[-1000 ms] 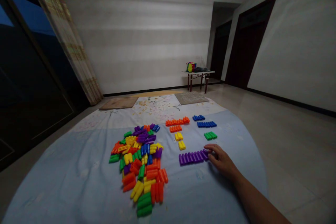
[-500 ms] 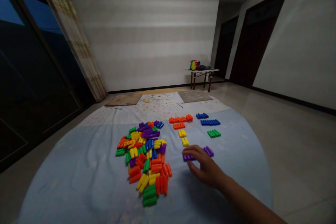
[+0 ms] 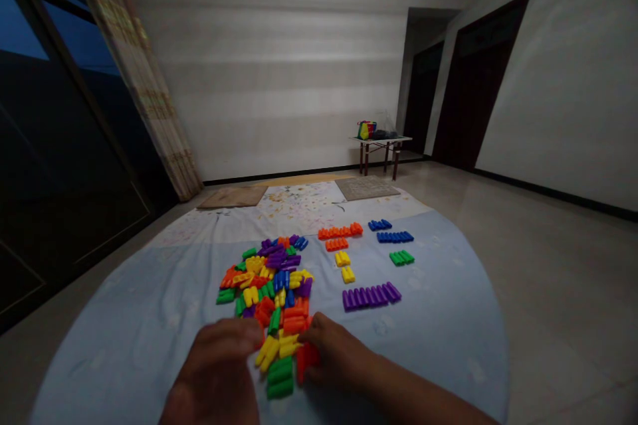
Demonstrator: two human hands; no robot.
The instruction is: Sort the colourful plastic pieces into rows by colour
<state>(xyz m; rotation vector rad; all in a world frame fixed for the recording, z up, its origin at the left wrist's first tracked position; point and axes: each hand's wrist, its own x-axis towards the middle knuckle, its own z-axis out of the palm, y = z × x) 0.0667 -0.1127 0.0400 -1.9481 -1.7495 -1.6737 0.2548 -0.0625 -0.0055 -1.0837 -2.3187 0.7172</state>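
My right hand (image 3: 335, 353) is at the near right edge of a pile of colourful plastic toy blocks (image 3: 280, 280), its fingers closed round an orange block (image 3: 306, 362) made of joined tubes. To the left of the pile's near end, my left hand (image 3: 216, 368) is raised close to the camera, slightly blurred. Its fingers reach toward the blocks, and nothing shows in them; the thumb is hidden. Between the hands lie a green block (image 3: 280, 378) and yellow blocks (image 3: 268, 353). A row of purple blocks (image 3: 371, 296) lies beyond my right hand.
Sorted orange blocks (image 3: 339, 231), yellow blocks (image 3: 342, 258), blue blocks (image 3: 395, 237) and green blocks (image 3: 401, 257) lie right of the pile. They rest on a light blue cloth (image 3: 438, 332) over a rounded surface. Two mats (image 3: 367, 188) lie at its far edge. Farther back stands a small table (image 3: 381, 140) with bags.
My right hand has left the purple row and moved left and nearer, onto an orange block at the pile. My left hand has come into view. The purple row is now fully visible.
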